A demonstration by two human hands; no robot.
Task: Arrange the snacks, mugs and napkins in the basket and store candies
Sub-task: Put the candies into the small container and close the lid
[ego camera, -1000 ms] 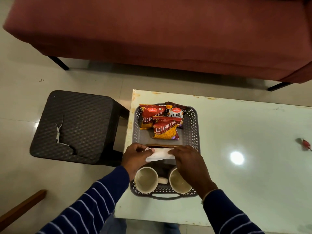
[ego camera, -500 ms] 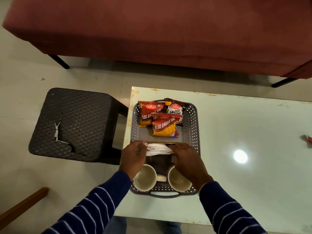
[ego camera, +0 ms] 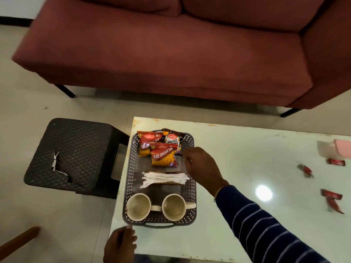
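Basket [ego camera: 190, 188]: snack packets [ego camera: 163, 156] beside the loosely curled, empty right hand [ego camera: 201, 166], napkins [ego camera: 164, 179] and mugs [ego camera: 173, 206] nearer, grouped by kind; empty left hand [ego camera: 119, 243] relaxed; candies [ego camera: 331, 198] unstored

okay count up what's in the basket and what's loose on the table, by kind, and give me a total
Snack packets in the basket: 3
Mugs in the basket: 2
Napkin stacks in the basket: 1
Red candies loose on the table: 4
Pink container, cut off at the table's edge: 1
Total: 11
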